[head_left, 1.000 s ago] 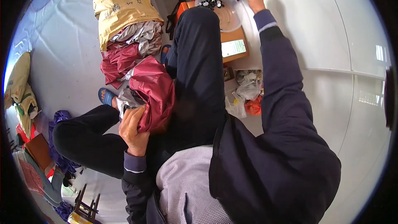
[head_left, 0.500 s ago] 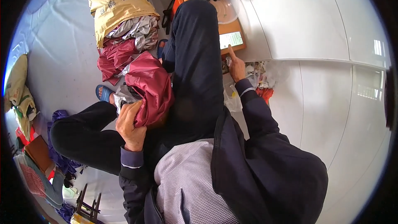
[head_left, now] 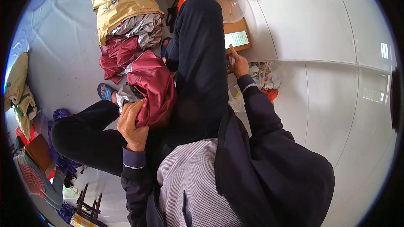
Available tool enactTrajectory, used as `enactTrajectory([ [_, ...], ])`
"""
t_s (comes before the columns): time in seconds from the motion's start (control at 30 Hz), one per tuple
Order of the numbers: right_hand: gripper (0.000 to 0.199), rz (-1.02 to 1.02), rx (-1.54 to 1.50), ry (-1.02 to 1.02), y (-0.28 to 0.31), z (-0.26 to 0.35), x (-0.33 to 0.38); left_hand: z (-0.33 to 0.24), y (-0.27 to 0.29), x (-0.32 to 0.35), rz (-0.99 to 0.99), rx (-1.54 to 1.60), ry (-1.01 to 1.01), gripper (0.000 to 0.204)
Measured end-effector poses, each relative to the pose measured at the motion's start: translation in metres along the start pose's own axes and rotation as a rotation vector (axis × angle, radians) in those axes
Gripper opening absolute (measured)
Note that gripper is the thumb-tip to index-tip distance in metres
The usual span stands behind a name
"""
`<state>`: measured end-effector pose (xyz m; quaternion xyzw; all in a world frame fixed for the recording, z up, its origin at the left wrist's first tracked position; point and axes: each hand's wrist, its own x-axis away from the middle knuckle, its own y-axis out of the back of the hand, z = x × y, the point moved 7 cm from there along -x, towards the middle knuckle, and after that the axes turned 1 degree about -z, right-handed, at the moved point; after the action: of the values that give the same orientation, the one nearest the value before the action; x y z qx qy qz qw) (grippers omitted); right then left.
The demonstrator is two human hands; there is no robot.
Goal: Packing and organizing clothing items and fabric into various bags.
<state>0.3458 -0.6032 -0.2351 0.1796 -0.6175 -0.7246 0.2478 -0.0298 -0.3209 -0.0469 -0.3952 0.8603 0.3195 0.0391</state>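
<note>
My left hand (head_left: 133, 127) is closed on a maroon, silver-lined fabric piece (head_left: 151, 87), bunched beside my thigh. The fingers pinch its near edge. My right hand (head_left: 240, 64) reaches to a phone (head_left: 236, 39) with a lit, pale green screen. Its index finger is stretched out, with the tip at the phone's lower edge. The other fingers are curled lower and partly hidden. Under the phone is an orange-brown box (head_left: 240, 27). More maroon and silver fabric (head_left: 122, 54) spills out of a yellow woven sack (head_left: 122, 0) at the upper left.
A clear plastic tub (head_left: 234, 6) with small black and white pieces stands beyond the phone. A white glossy panel (head_left: 307, 21) lies to the right, with plastic bags (head_left: 261, 75) under its edge. A dark stool (head_left: 88, 204) and other sacks (head_left: 19, 86) are at the left.
My right index finger has shifted slightly left along the phone's lower edge. The left hand keeps its hold on the maroon fabric. The whole view has shifted slightly.
</note>
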Motion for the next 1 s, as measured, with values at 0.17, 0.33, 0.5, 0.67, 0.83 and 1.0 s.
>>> enactTrajectory([
  [0.17,0.076,-0.066,-0.115,-0.077,0.010,-0.006,0.001,0.001,0.000,0.000,-0.001,-0.007,0.012,0.047],
  [0.33,0.079,-0.059,-0.103,-0.067,0.008,-0.012,0.000,0.002,0.000,0.001,0.009,-0.003,0.016,0.048],
  [0.5,0.081,-0.066,-0.074,-0.060,0.003,-0.014,-0.001,0.002,0.001,0.001,0.002,0.000,0.023,0.047],
  [0.67,0.085,-0.062,-0.017,-0.073,0.002,-0.017,-0.002,0.003,0.001,0.001,0.004,-0.003,0.024,0.047],
  [0.83,0.090,-0.031,0.006,-0.050,0.001,-0.013,-0.001,0.002,0.000,0.002,0.003,-0.006,0.017,0.048],
  [1.0,0.094,-0.042,0.000,-0.025,0.005,-0.010,0.000,0.004,0.000,0.002,0.022,-0.005,0.028,0.050],
])
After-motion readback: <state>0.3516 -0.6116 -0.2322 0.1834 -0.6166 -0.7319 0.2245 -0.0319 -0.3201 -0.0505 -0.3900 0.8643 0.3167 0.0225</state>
